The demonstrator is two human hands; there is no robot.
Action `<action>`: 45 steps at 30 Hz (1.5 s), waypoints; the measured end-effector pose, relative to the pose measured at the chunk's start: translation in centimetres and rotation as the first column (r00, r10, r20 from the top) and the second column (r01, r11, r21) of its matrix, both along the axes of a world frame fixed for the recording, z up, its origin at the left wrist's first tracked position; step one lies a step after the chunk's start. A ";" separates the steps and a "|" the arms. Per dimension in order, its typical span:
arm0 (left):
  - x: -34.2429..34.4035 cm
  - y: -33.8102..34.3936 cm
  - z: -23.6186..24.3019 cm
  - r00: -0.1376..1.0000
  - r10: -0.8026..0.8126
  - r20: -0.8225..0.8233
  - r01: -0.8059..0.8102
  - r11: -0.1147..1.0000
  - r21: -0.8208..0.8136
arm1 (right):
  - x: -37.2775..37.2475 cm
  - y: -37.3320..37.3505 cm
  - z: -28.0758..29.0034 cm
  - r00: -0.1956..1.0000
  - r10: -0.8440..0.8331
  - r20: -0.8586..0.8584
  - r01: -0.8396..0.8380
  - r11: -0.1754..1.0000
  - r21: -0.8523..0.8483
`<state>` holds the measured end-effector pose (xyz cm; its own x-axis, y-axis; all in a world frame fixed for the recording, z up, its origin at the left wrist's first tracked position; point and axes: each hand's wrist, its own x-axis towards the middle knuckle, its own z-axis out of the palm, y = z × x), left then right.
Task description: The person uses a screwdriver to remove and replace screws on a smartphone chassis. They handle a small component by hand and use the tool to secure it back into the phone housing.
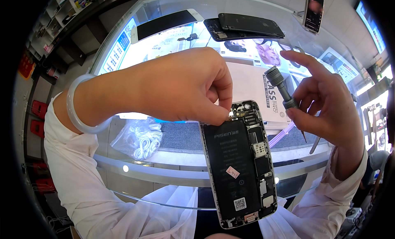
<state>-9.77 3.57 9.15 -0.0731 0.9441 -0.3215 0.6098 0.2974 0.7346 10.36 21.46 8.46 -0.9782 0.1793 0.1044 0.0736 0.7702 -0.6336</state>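
An opened phone [230, 169] with its black battery and inner boards exposed lies upright in the lower middle, extending past the counter's front edge. My left hand [193, 87], a white bangle on its wrist, is closed at the phone's top, thumb and forefinger pinched there; what they grip, if anything, is hidden. My right hand [329, 103] holds a grey screwdriver [276, 78] between thumb and curled fingers to the right of the phone, its forefinger raised. Thin metal tool shafts show below that hand; I cannot tell which belongs to what.
On the lit glass counter [123, 165] are a white phone [164, 25], black phone parts [249, 27], a beige box [271, 115] and bagged white cable [140, 140]. An upright phone [313, 10] stands at the back right. Red stools [39, 109] are at the left.
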 end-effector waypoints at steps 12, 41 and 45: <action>-0.9 -1.4 0.2 0.738 -0.203 -0.643 0.575 0.688 0.443 | 0.1 -0.3 0.1 0.995 0.017 -0.094 -0.014 0.999 0.033; 0.0 -2.2 -0.3 0.653 -0.156 -0.741 0.566 0.751 0.340 | 0.1 0.0 -0.3 0.992 0.069 -0.110 -0.063 0.997 0.053; -0.7 -1.5 -1.1 0.821 -0.205 -0.534 0.455 0.800 0.392 | 0.0 -0.2 -0.2 0.992 0.064 -0.110 -0.059 0.997 0.044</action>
